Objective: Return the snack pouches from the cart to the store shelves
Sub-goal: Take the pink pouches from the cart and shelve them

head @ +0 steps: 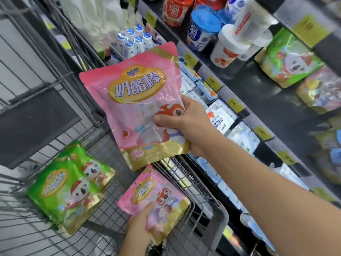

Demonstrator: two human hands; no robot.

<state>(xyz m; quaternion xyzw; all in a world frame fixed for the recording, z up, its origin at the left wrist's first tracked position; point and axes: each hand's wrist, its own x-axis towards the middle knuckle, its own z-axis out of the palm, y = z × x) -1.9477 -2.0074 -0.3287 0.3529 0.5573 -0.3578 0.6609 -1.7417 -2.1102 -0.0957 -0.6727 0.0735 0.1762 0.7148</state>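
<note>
My right hand (186,124) grips a large pink snack pouch (132,100) by its lower right corner and holds it upright above the cart's right rim, beside the shelves. Lower down, my left hand (140,226) is closed on a second pink pouch (156,196) that lies inside the wire cart (103,235). Two green pouches (68,187) lie stacked on the cart floor at the left. On the dark store shelf (258,93) at the right stand a green pouch (287,60) and a pink one (321,89).
The shelves at the right carry yogurt cups (203,28), small white bottles (132,41) and flat white dairy packs (219,115) behind yellow price tags. The cart's folded grey child seat (36,122) stands at the left.
</note>
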